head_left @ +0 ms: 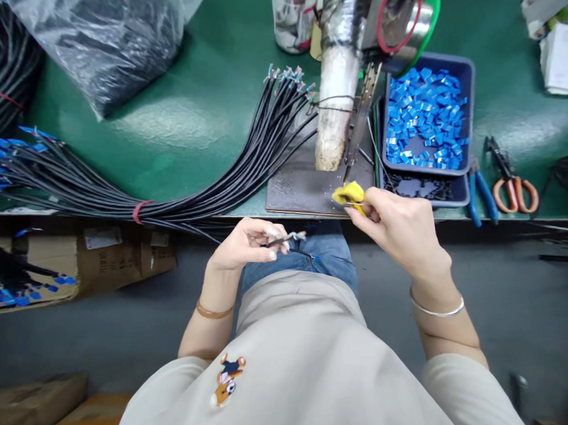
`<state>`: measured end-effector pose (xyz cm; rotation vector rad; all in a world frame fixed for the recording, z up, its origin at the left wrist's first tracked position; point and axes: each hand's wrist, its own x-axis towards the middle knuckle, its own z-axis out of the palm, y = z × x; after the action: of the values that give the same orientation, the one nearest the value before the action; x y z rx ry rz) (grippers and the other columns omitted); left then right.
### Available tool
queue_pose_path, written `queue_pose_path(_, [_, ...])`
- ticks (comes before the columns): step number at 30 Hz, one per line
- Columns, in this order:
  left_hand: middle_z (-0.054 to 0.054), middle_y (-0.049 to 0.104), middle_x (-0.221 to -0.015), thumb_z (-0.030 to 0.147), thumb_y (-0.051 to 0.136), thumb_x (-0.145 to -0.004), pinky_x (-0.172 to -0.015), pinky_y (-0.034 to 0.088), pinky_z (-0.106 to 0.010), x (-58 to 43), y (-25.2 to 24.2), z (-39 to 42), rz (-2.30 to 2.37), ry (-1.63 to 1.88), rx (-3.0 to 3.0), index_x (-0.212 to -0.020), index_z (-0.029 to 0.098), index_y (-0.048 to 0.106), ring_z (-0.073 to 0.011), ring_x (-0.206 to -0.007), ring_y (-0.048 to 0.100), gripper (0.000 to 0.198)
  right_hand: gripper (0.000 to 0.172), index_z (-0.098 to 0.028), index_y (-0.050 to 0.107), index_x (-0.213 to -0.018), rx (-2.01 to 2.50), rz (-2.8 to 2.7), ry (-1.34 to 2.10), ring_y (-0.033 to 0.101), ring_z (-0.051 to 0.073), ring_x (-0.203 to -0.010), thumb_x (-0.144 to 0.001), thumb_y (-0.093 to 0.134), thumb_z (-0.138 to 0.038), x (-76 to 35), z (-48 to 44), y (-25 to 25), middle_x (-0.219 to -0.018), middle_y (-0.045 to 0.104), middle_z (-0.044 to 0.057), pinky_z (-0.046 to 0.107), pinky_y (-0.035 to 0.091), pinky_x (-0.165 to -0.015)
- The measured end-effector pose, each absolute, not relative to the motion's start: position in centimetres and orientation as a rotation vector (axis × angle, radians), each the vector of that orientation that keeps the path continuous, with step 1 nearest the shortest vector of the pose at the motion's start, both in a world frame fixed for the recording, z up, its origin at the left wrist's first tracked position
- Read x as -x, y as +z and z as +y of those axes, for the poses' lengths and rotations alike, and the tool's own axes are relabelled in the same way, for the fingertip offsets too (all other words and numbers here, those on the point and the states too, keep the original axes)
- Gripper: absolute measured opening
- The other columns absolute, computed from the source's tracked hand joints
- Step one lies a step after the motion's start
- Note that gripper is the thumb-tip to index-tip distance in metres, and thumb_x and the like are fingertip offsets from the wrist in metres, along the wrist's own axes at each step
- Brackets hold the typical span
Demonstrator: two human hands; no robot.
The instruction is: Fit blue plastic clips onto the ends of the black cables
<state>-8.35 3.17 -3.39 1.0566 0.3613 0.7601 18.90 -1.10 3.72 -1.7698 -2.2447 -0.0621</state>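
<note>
In front of my lap, my left hand (251, 241) is closed on a black cable (278, 240) whose stripped end shows thin coloured wires pointing right. My right hand (399, 224) pinches a yellow sponge (349, 194) with a dark patch on it, over the front edge of the bench. A thin shiny strip shows by my right fingertips; I cannot tell what it is. The sponge is at the lower tip of a mounted soldering iron (362, 114), and whether they touch is unclear. Beside the iron, a bundle of black cables (228, 177) lies with stripped ends up.
A wrapped pipe (336, 107) hangs over a dark plate (295, 187). To the right are a tray (469, 115) of blue connectors (427, 115), blue pliers (482, 192) and orange-handled scissors (515, 188). A plastic bag (112, 35) lies left; cardboard boxes (108, 256) stand below.
</note>
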Motion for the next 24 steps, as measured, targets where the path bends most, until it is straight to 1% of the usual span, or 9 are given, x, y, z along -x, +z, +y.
queue_pose_path(2, [-0.006, 0.068, -0.067, 0.021, 0.085, -0.064, -0.054, 0.047, -0.022, 7.9, -3.0, 3.5, 0.282, 0.664, -1.135, -0.089, 0.018, 0.078, -0.0131, -0.062, 0.060, 0.025, 0.027, -0.019, 0.050, -0.071, 1.859, -2.262, -0.051, 0.050, 0.009, -0.053, -0.089, 0.059, -0.037, -19.5, -0.9, 3.4, -0.061, 0.059, -0.003, 0.026, 0.021, -0.052])
queue_pose_path(5, [-0.004, 0.067, -0.068, 0.015, 0.084, -0.066, -0.056, 0.045, -0.019, 6.4, -1.9, 3.7, 0.247, 0.443, -1.306, -0.095, 0.016, 0.078, -0.0082, -0.058, 0.054, 0.030, 0.028, -0.020, 0.052, -0.071, 1.983, -2.202, -0.102, 0.050, 0.010, -0.053, -0.087, 0.062, -0.041, -20.3, -0.2, 3.1, -0.060, 0.058, -0.002, 0.026, 0.021, -0.053])
queue_pose_path(7, [-0.004, 0.068, -0.070, 0.017, 0.083, -0.068, -0.056, 0.045, -0.018, 5.0, -0.7, 3.8, 0.255, 0.362, -1.402, -0.095, 0.013, 0.077, -0.0078, -0.060, 0.054, 0.028, 0.031, -0.019, 0.055, -0.073, 2.038, -2.103, -0.169, 0.050, 0.011, -0.054, -0.089, 0.059, -0.046, -20.6, 0.3, 3.1, -0.060, 0.059, -0.002, 0.027, 0.023, -0.054])
queue_pose_path(10, [-0.006, 0.067, -0.073, 0.023, 0.078, -0.075, -0.058, 0.046, -0.017, 2.9, 1.0, 3.7, 0.307, 0.351, -1.489, -0.091, 0.009, 0.076, -0.0079, -0.063, 0.055, 0.022, 0.036, -0.019, 0.058, -0.075, 2.059, -1.992, -0.237, 0.051, 0.011, -0.055, -0.094, 0.051, -0.049, -20.9, 0.6, 3.1, -0.060, 0.059, -0.001, 0.026, 0.026, -0.056])
queue_pose_path(13, [-0.003, 0.063, -0.066, 0.022, 0.076, -0.077, -0.056, 0.045, -0.016, 2.0, 1.6, 3.4, 0.394, 0.449, -1.462, -0.085, 0.008, 0.076, -0.0064, -0.059, 0.051, 0.016, 0.038, -0.019, 0.059, -0.076, 2.079, -2.050, -0.257, 0.051, 0.012, -0.054, -0.091, 0.053, -0.053, -20.9, 0.6, 2.9, -0.058, 0.059, -0.001, 0.027, 0.023, -0.056])
queue_pose_path(17, [-0.004, 0.066, -0.069, 0.021, 0.078, -0.074, -0.055, 0.047, -0.017, 2.2, 0.8, 2.5, 0.533, 0.713, -1.202, -0.083, 0.013, 0.076, -0.0068, -0.058, 0.055, 0.012, 0.038, -0.018, 0.059, -0.072, 2.092, -2.137, -0.256, 0.049, 0.013, -0.050, -0.088, 0.058, -0.053, -21.0, 0.6, 2.3, -0.057, 0.060, 0.001, 0.028, 0.018, -0.054])
queue_pose_path(19, [-0.002, 0.064, -0.064, 0.024, 0.080, -0.073, -0.047, 0.044, -0.017, 2.4, 0.2, 2.2, 0.581, 0.856, -1.037, -0.082, 0.016, 0.075, -0.0064, -0.051, 0.053, 0.013, 0.035, -0.019, 0.056, -0.069, 2.045, -2.127, -0.202, 0.047, 0.012, -0.049, -0.087, 0.061, -0.049, -20.8, 0.7, 2.3, -0.055, 0.058, -0.001, 0.028, 0.019, -0.054])
queue_pose_path(21, [0.001, 0.058, -0.055, 0.027, 0.081, -0.071, -0.040, 0.036, -0.015, 2.6, -0.1, 2.0, 0.610, 0.976, -0.879, -0.079, 0.018, 0.073, -0.0058, -0.044, 0.048, 0.016, 0.032, -0.020, 0.053, -0.067, 1.958, -2.084, -0.123, 0.045, 0.010, -0.049, -0.086, 0.063, -0.044, -20.4, 0.7, 2.7, -0.054, 0.054, -0.003, 0.027, 0.022, -0.053])
queue_pose_path(24, [0.004, 0.051, -0.049, 0.028, 0.082, -0.067, -0.037, 0.030, -0.014, 2.9, 0.2, 2.1, 0.608, 1.048, -0.694, -0.074, 0.018, 0.068, -0.0042, -0.038, 0.041, 0.018, 0.034, -0.020, 0.047, -0.064, 1.804, -2.004, -0.049, 0.042, 0.007, -0.048, -0.087, 0.062, -0.040, -19.6, 0.3, 3.4, -0.053, 0.048, -0.006, 0.025, 0.028, -0.053])
